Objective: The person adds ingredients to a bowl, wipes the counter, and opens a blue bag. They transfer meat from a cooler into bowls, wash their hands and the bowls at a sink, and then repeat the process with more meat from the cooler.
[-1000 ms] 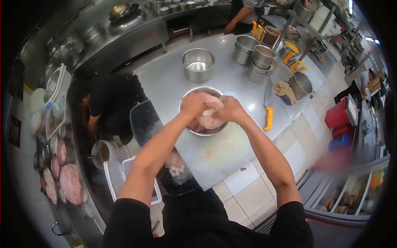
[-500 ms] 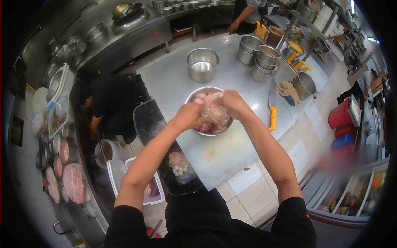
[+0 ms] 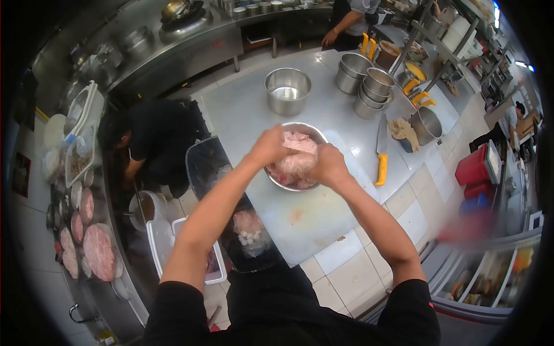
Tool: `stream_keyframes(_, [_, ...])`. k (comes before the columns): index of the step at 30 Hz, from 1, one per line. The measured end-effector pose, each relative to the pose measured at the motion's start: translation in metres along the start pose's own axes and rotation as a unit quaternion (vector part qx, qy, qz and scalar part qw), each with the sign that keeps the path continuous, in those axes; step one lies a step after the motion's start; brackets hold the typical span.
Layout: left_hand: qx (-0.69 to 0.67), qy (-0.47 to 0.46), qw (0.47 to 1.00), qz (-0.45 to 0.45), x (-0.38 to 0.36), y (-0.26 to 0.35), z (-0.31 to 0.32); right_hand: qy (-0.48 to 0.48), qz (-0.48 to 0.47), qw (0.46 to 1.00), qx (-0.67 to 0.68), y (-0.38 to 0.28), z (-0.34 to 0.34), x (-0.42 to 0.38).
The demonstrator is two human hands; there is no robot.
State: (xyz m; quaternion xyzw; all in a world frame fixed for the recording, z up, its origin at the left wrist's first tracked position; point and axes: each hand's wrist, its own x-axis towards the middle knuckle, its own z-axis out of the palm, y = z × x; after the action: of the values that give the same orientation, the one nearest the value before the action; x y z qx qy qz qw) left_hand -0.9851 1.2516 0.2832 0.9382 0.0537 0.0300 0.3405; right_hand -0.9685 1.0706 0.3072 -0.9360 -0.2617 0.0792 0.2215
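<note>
A round metal bowl (image 3: 318, 134) stands at the far end of the white cutting board (image 3: 306, 225) and holds pale pink raw meat (image 3: 295, 165). At the bowl's left rim, my left hand (image 3: 270, 145) is closed on some of the meat, seemingly with clear plastic around it. My right hand (image 3: 330, 165) grips the same mass from the right, its fingertips partly hidden. Beyond the bowl stands an empty metal pot (image 3: 287, 92). To the right lies a knife with a yellow handle (image 3: 381, 169).
Metal pots (image 3: 353, 72) and a brown cloth (image 3: 403, 134) are at the back right. A black tub (image 3: 199, 167) holding bagged food adjoins the board's left side. A person in black (image 3: 161, 135) bends low at the left; another person (image 3: 348, 23) stands beyond the table.
Both hands have shifted around the bowl: the left up along its rim, the right down and toward me. The meat between them has turned. The camera view has shifted slightly.
</note>
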Motion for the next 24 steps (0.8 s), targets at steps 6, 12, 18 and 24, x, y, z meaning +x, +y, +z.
stream_keyframes(6, [0.068, -0.039, 0.993, -0.093, -0.008, 0.022, 0.01, -0.013, 0.095, 0.994, -0.055, -0.006, -0.004, 0.004])
stream_keyframes(12, [0.062, -0.129, 0.986, -0.083, -0.025, 0.038, -0.02, -0.027, 0.086, 0.987, -0.131, 0.015, 0.038, 0.016])
stream_keyframes(18, [0.187, 0.013, 0.982, -0.03, -0.031, 0.019, 0.021, -0.116, 0.094, 0.976, -0.156, -0.007, -0.004, 0.028])
stream_keyframes(24, [0.219, -0.056, 0.974, 0.0, -0.025, 0.016, 0.067, -0.065, 0.106, 0.983, -0.137, -0.016, -0.019, 0.025])
